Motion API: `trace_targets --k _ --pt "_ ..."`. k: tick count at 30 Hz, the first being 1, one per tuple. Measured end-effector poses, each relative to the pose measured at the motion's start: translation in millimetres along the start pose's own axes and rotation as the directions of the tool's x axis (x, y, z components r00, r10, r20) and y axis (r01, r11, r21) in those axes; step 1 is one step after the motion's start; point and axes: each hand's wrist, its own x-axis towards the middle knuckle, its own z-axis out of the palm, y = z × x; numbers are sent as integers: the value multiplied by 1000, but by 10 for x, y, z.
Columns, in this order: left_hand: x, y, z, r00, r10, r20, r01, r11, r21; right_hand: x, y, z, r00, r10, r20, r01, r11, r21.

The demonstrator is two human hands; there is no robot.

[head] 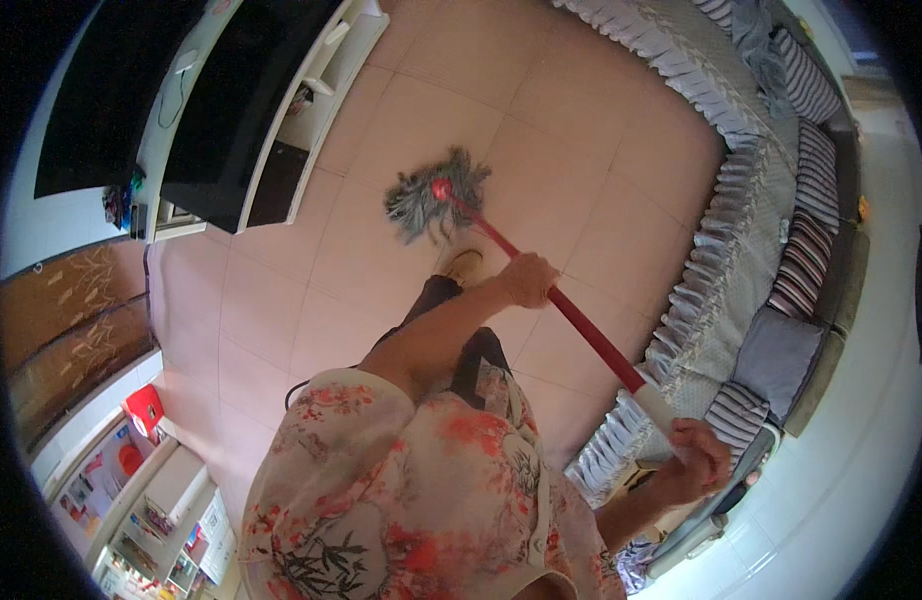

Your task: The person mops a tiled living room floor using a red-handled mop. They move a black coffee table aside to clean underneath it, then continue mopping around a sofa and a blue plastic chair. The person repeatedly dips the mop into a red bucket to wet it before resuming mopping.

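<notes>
My left hand (532,280) is wrapped around the red handle (592,330) of a mop, about midway along it. Farther up, where the handle turns white, my right hand (699,459) grips its top end. The handle slants down across my front to a red socket (441,189). Around that socket the grey strands of the mop head (416,202) spread over the pinkish tiled floor (558,172). My shoe (465,266) is on the floor just behind the mop head.
A long sofa (738,277) with a ruffled cover and several cushions (776,360) runs along the right. On the left stand a TV cabinet (345,97) and a black screen (236,90). Shelves (157,517) with small items are at lower left, near a brown patterned curtain (78,300).
</notes>
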Motion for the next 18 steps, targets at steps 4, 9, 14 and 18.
trace_targets --k 4,9,14,18 --pt "413 -646 77 950 39 -308 -16 997 77 -268 296 340 998 68 13 -66 994 -89" --pt "833 -1079 -190 978 -157 -140 193 933 303 -640 783 817 923 287 257 -297 955 -1" --pt "756 -1090 275 989 -107 -106 141 900 413 -1169 748 718 891 405 205 -415 910 8" --pt "297 -720 1149 998 42 -55 -19 931 363 -1820 641 -46 863 493 112 -495 869 -9"
